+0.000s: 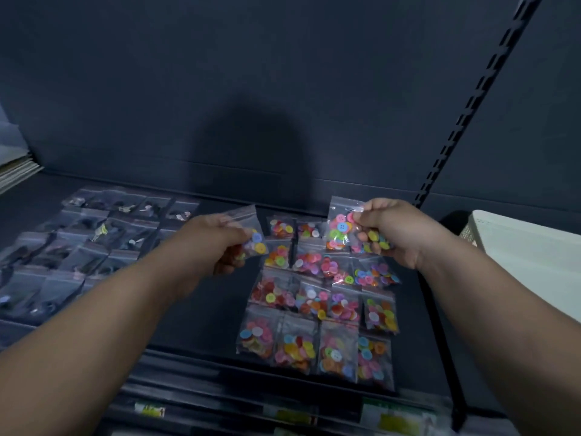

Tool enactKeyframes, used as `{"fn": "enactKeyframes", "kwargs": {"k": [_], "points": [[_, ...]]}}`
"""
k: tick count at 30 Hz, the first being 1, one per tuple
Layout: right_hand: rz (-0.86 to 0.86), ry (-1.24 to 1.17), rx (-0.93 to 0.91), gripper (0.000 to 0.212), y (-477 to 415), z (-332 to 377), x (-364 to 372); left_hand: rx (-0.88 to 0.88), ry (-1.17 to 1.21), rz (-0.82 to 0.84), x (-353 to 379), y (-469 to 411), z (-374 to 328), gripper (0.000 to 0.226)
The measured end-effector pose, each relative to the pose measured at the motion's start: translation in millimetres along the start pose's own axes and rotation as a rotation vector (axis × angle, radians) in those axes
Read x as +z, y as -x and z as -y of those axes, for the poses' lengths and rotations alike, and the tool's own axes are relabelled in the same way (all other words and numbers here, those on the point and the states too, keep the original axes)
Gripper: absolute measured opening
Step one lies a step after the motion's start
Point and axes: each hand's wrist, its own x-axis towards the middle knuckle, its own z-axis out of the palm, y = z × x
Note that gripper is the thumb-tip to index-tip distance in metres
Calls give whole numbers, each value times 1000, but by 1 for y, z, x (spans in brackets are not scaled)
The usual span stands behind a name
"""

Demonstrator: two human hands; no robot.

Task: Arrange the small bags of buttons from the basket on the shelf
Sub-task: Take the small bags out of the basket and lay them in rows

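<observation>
My left hand (217, 243) grips one small clear bag of coloured buttons (253, 237) above the dark shelf (204, 309). My right hand (393, 231) holds a small bunch of button bags (342, 228), one standing up at the front. Both hands hover over the far end of a grid of several colourful button bags (317, 306) lying flat in rows on the shelf. The white basket (522, 247) stands at the right, partly cut off; its inside is hidden.
Rows of bags with dark buttons (78, 243) cover the left of the shelf. A stack of flat light items (15, 165) sits at the far left. A slotted upright (471, 102) runs up the back panel. Lower shelves (283, 413) with packaged goods show below.
</observation>
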Motion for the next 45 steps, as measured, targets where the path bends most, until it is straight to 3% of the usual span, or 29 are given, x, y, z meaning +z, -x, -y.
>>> {"fn": "enactKeyframes", "kwargs": {"k": [5,10,18,25,36,39,45], "points": [[-39,-42,6,22,16,-5,2,-95,39,115,-8,-6,-1,10],[-46,-73,24,21,34,-14,3,-61,-62,230,-15,-3,0,3],[-117,0,50,11,76,-26,-8,5,-167,311,-9,10,-5,12],[-34,116,137,14,105,-50,-15,-1,-152,393,16,23,-10,10],[-42,249,218,12,114,-91,-13,12,-194,413,45,28,-18,8],[-61,338,196,14,111,-91,-10,13,-193,413,51,28,-19,6],[-94,738,118,9,110,-86,-7,0,-202,405,52,25,-16,6]]}}
